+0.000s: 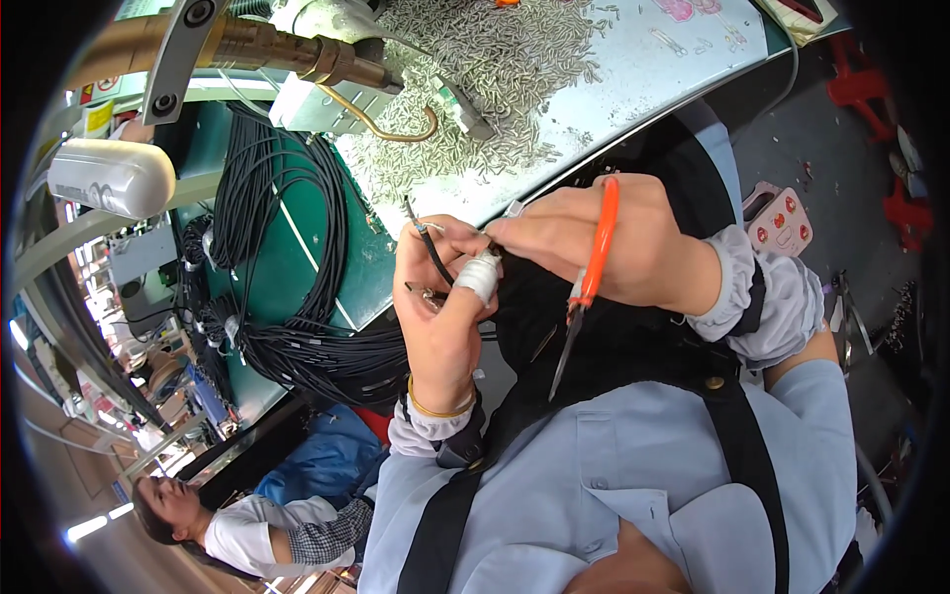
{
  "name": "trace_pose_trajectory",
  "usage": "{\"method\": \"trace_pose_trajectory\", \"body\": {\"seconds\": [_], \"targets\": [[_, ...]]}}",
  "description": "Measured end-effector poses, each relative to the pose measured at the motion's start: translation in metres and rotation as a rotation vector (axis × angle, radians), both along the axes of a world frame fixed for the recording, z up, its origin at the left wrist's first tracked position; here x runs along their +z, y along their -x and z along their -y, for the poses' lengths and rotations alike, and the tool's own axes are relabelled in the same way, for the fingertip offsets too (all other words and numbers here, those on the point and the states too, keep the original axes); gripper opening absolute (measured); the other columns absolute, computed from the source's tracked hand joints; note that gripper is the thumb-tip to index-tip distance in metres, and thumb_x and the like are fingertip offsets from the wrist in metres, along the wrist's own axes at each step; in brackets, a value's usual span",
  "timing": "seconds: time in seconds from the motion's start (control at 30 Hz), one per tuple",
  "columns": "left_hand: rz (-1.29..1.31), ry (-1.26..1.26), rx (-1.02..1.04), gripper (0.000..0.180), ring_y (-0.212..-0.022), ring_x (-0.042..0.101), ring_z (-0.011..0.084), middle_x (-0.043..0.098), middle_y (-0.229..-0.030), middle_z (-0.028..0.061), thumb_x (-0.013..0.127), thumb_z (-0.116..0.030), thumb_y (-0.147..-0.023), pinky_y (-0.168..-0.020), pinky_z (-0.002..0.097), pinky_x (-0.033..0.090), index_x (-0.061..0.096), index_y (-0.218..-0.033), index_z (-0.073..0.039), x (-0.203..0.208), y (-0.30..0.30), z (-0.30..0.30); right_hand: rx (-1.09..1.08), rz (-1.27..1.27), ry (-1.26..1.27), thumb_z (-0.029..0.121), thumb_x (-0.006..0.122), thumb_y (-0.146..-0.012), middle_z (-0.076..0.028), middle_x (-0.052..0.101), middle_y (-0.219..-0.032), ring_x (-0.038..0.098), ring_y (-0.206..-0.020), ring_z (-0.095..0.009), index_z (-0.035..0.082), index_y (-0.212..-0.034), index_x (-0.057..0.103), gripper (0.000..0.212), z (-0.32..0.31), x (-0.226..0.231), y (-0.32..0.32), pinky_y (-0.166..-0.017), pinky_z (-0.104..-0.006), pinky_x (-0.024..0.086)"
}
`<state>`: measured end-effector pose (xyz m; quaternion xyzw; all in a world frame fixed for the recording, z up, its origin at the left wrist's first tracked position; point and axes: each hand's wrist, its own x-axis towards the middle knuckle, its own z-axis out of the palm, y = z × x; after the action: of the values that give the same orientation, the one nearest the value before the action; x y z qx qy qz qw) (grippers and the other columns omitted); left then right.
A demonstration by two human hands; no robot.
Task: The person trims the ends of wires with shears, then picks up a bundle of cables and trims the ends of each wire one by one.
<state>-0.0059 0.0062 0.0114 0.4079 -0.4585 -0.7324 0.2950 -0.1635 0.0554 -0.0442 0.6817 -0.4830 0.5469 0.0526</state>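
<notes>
Worktop [638,89], two hands [638,233], one pair of scissors [600,247].

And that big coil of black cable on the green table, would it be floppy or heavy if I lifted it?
The black cable coil would probably sag, since its strands curve in loose, uneven loops. It's likely quite heavy, with so many strands bunched together. It probably wouldn't roll, because it lies flat.

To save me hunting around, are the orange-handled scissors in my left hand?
No, the orange-handled scissors are in the right hand.
</notes>
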Motion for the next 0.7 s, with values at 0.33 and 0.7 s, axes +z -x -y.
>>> {"method": "trace_pose_trajectory", "body": {"seconds": [0.33,0.7], "targets": [[0.14,0.438,0.036,0.024,-0.065,0.05,0.0047,0.052,-0.078,0.002,0.057,0.011,-0.071,-0.057,0.0149,0.036,0.048,-0.091,0.002,-0.005,0.006,-0.01,0.528,1.272,-0.906,0.004,0.06,-0.076,-0.006,0.059,-0.067,0.053,-0.047,-0.009,0.0,-0.084,0.057,0.009,-0.007,0.028,-0.001,-0.041,-0.0192,0.04],[0.341,0.867,0.044,0.021,-0.066,0.053,0.0061,0.058,-0.082,0.0049,0.059,0.008,-0.072,-0.06,0.0162,0.041,0.053,-0.092,0.005,-0.019,0.003,-0.012,0.219,0.775,-0.598,0.008,0.052,-0.085,-0.006,0.059,-0.07,0.057,-0.054,-0.01,-0.001,-0.088,0.054,0.01,-0.014,0.017,-0.017,-0.047,-0.0205,0.044]]}}
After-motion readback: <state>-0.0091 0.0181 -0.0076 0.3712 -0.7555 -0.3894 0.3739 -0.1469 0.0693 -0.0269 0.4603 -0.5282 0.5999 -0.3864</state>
